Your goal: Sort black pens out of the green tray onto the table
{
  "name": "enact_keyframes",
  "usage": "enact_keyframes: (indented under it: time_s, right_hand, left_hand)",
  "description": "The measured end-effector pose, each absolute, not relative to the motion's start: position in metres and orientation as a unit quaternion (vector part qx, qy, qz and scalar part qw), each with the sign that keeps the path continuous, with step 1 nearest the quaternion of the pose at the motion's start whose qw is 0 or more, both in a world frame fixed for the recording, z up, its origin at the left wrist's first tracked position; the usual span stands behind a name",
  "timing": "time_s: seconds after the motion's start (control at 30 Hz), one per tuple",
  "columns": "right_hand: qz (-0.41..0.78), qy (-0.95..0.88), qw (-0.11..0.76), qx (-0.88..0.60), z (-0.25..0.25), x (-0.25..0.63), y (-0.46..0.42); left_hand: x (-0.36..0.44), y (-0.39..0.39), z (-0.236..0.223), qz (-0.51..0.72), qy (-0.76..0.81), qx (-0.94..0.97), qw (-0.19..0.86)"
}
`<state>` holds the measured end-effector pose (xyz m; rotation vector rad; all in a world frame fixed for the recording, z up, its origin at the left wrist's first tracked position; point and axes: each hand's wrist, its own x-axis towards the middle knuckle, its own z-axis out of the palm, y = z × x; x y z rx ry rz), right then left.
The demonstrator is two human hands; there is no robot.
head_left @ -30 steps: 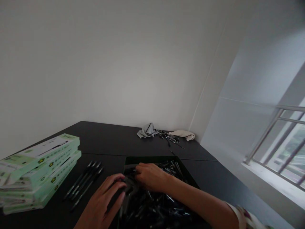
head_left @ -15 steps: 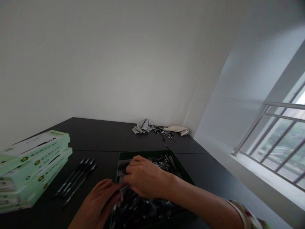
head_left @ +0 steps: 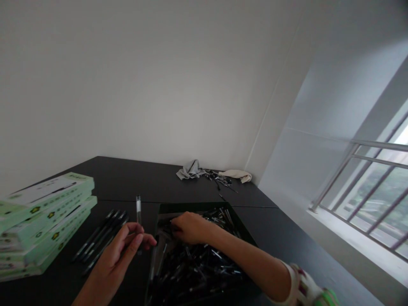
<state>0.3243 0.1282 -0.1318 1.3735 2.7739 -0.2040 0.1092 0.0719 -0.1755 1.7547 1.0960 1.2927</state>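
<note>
The slim clear plastic pen (head_left: 138,206) could swivel, as the left hand (head_left: 117,251) pinches it by fingertips; I cannot tell the right hand's (head_left: 191,228) grip.

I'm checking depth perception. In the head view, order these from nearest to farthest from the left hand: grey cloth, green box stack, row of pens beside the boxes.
1. Row of pens: just left of the left hand.
2. Green box stack: farther left, past the pens.
3. Grey cloth: far side of the table.
</note>
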Motion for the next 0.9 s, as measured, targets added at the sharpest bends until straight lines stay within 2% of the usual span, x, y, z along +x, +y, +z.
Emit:
enact_keyframes:
  time_s: [0.2,0.43,0.73,0.9]
  right_hand:
    - [-0.058,0.870,0.052,0.487,-0.154,0.298,0.136]
    - [-0.145,0.868,0.080,0.468,-0.149,0.305,0.143]
    - [-0.293,0.835,-0.045,0.464,-0.122,0.331,0.133]
    - [-0.263,0.819,-0.091,0.502,-0.104,0.338,0.127]
  left_hand:
    - [0.107,0.073,-0.180,0.492,0.425,0.683,0.331]
    - [0.106,0.072,-0.174,0.482,0.431,0.686,0.334]
    - [0.104,0.069,-0.172,0.475,0.432,0.689,0.336]
    - [0.105,0.069,-0.171,0.477,0.437,0.684,0.338]
